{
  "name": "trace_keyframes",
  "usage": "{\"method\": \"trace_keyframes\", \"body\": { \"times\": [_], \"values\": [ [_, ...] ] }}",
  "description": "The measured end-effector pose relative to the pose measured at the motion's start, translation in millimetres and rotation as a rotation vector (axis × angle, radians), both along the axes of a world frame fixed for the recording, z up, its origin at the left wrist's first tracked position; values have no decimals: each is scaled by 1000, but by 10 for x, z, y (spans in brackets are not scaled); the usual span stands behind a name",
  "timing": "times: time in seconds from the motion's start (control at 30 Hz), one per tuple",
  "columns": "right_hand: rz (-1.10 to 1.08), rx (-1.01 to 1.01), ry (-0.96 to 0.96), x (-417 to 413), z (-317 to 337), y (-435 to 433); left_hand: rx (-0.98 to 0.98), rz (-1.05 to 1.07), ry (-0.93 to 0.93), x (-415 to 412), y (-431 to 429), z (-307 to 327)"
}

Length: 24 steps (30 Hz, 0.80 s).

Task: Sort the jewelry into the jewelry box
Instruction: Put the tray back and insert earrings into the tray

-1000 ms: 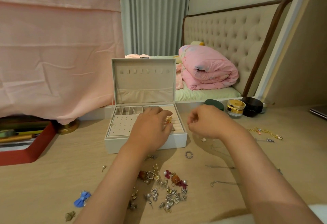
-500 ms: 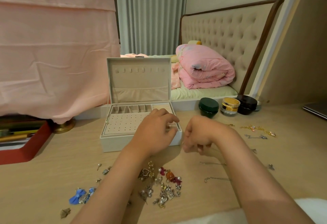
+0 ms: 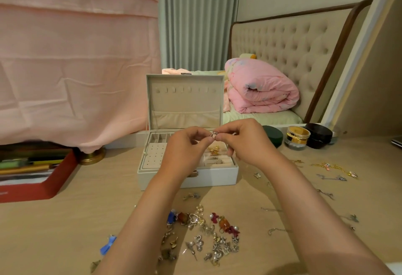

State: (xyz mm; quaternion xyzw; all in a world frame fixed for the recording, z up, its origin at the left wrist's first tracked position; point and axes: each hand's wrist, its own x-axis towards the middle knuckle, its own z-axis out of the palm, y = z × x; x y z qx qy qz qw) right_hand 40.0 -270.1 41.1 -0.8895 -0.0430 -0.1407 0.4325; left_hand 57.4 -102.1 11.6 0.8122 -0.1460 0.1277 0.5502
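The surface (image 3: 65, 231) is carrying the open jewelry box (image 3: 217, 177), and both hands are hovering over its right half. The left hand (image 3: 185, 150) and right hand (image 3: 245, 142) are meeting fingertip to fingertip, together pinching a small silver piece (image 3: 213, 134) directly above the padded ring rows (image 3: 217, 159), so the drop is likely heading straight down

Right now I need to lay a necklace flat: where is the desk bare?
Bare wood: between the red tray and the jewelry box, forward to the blue bow. Crowded: the jewelry heap between the forearms, chains right of the box, and over it, where left hand and right hand pinch a silver piece.
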Motion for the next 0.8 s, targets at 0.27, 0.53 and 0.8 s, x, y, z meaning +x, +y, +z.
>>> {"method": "trace_keyframes", "body": {
  "times": [0.27,0.53,0.8],
  "values": [
    [-192,-320,-49,315,-178,47,383,97,-91,138,168,-154],
    [-178,-503,-81,433,-276,83,748,18,-137,191,57,-212],
    [-142,-598,-56,491,-301,90,823,26,-130,185,3,-248]
  ]
}}
